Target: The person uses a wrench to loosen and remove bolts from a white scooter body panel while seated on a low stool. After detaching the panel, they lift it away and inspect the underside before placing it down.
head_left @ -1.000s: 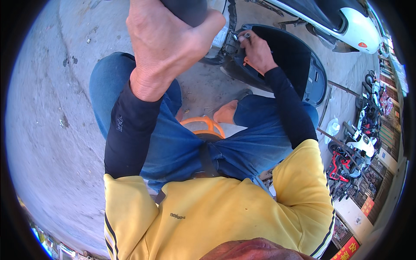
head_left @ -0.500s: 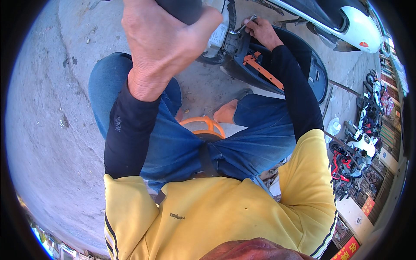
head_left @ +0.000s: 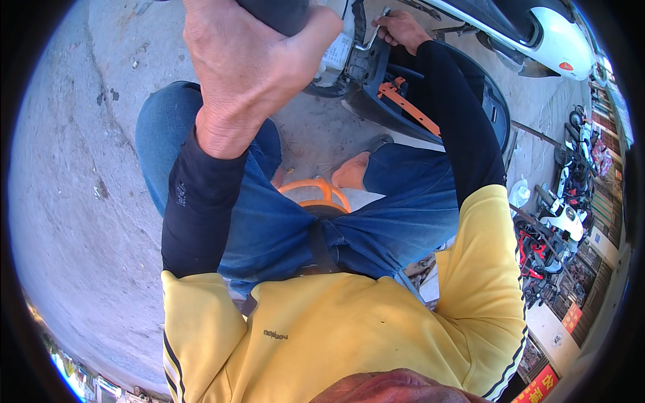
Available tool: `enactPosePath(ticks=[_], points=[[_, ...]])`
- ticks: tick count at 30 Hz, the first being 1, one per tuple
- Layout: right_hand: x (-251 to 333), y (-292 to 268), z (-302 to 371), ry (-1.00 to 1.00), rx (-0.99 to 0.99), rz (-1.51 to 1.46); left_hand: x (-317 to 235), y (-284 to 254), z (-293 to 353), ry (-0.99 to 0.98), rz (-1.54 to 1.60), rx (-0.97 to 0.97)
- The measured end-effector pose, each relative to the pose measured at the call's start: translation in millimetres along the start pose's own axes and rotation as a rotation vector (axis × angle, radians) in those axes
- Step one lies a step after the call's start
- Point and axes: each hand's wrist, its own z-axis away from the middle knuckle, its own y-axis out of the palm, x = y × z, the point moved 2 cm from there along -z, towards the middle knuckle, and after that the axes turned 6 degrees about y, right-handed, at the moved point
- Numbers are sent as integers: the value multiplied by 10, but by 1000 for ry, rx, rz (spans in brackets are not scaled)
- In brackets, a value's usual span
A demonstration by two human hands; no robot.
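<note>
My left hand [head_left: 248, 74] is closed around a dark, smooth, rounded part [head_left: 279, 15] at the top edge. Its thumb lies along the right side, while the other fingers are out of sight. Farther right, my right hand [head_left: 402, 32] pinches the upper end of a bent silver L-shaped wrench [head_left: 374, 35]. The wrench's lower end meets a dark scooter part, and I cannot make out what it fits onto. Beside it lies the scooter's black body shell [head_left: 376, 111], with an orange metal bar [head_left: 411, 107] in it.
A white label plate [head_left: 336, 52] shows left of the wrench. Another scooter with a white panel [head_left: 559, 41] stands at the upper right. An orange-framed stool [head_left: 316, 183] is beneath me. Several parked scooters [head_left: 568, 215] line the right side.
My right hand has shifted slightly up, and the wrench has swung so that more of its bent length shows. My left hand keeps its grip almost unmoved.
</note>
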Motion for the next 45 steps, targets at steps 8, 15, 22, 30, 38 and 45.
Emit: enactPosePath(ticks=[8,15,22,30,38,45], points=[[123,378,695,-373,-325,451,-116,-116,-46,44,-226,76],[154,837,1281,-715,-136,1049,-7,-63,-1,36,-46,33],[137,846,1334,-585,-130,934,-50,-58,-15,-8,-25,25],[61,1110,1476,-561,-262,1145,-148,-92,-83,-51,-104,52],[126,987,1405,-647,-242,1067,-51,-99,-48,60,-81,14],[326,753,1334,-817,-341,495,-41,-80,-52,38,-45,13]])
